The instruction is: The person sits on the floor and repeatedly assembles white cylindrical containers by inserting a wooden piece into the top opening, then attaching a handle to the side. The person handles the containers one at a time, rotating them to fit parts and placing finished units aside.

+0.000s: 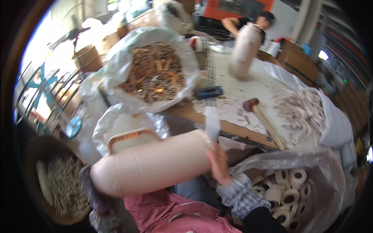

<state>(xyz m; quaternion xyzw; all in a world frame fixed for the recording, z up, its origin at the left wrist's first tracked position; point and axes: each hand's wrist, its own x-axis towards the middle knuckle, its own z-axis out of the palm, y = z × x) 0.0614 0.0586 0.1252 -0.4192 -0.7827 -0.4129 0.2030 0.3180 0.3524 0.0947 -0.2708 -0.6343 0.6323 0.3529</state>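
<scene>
A large beige plastic thermos jug shell (pixel 155 163) with a loop handle lies tilted on its side across my lap. My left hand (pixel 87 184), in a dark glove, is wrapped round its rounded end. Close by the other end, my right hand (pixel 219 165) is bare and closed on a flat-bladed knife (pixel 212 120). The knife's wide pale blade points up beside the shell's rim; its grip is hidden in my fingers. Whether the blade touches the rim I cannot tell.
A worktable (pixel 229 105) holds a hammer (pixel 264 120), a blue tool (pixel 208 92), scraps and another upright shell (pixel 245 50). Bags of scraps (pixel 155 72) and plastic rings (pixel 289 198) flank me. A bin (pixel 64 190) stands left; a co-worker (pixel 248 25) is across the table.
</scene>
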